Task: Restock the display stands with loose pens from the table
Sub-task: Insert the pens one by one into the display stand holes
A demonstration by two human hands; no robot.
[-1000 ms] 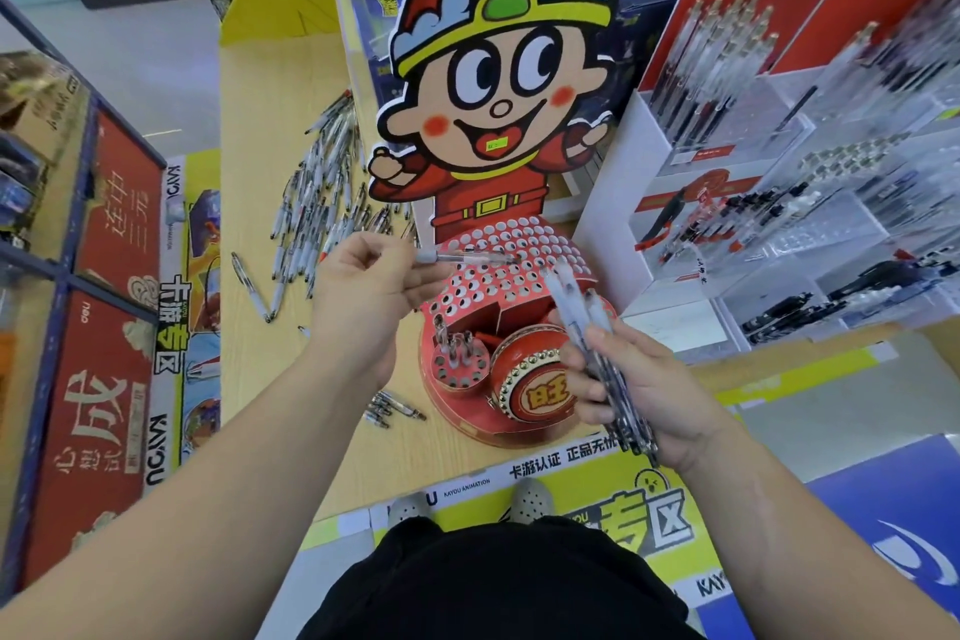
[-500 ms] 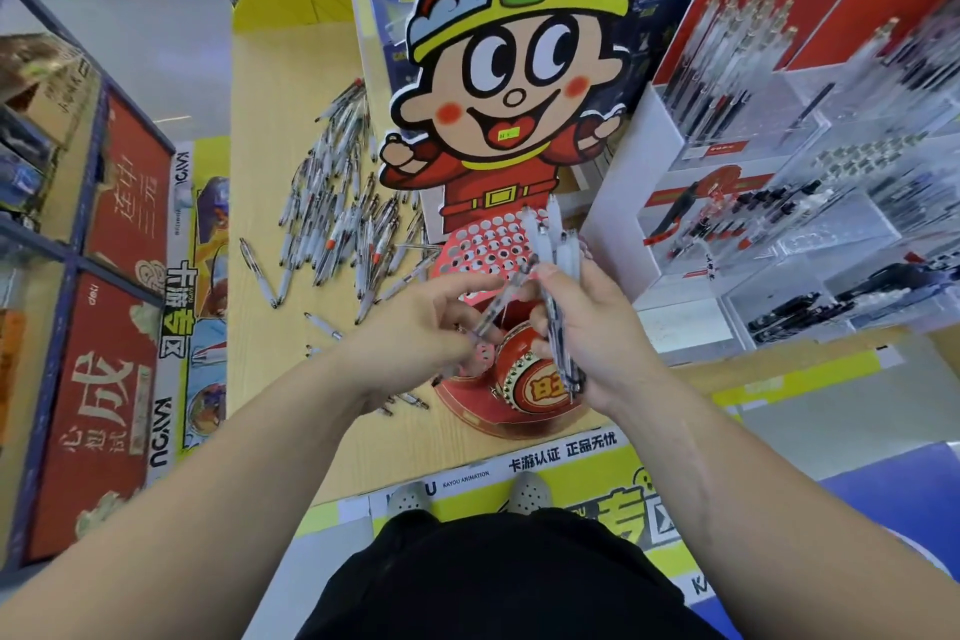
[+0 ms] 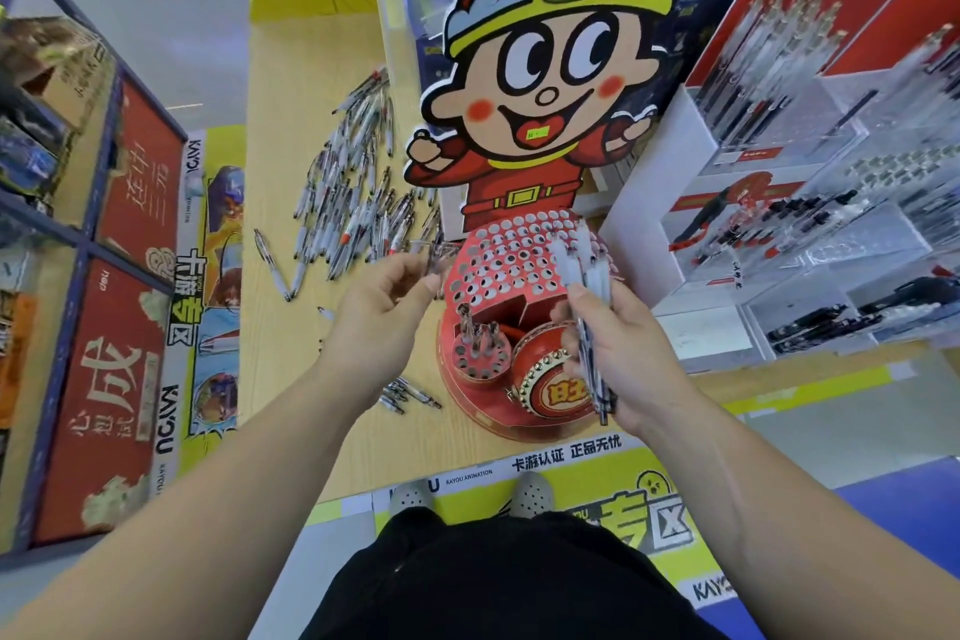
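Note:
A red cartoon-figure display stand (image 3: 511, 265) with many round holes stands on the wooden table (image 3: 311, 83). Its small front holder (image 3: 478, 343) has a few pens in it. My right hand (image 3: 618, 353) grips a bundle of white pens (image 3: 584, 286) upright over the stand's right side. My left hand (image 3: 384, 312) is just left of the stand and pinches one blurred pen (image 3: 431, 250) near its holed top. A big heap of loose pens (image 3: 353, 192) lies on the table behind my left hand.
A few more pens (image 3: 410, 392) lie by the stand's front left. A white and clear pen rack (image 3: 810, 224) fills the right side. Red and blue shelving (image 3: 78, 276) runs along the left. The yellow table edge (image 3: 519, 463) is near my shoes.
My left hand drew a pen from the bundle in my right hand and moved left and up toward the stand's holed top. My hands have separated.

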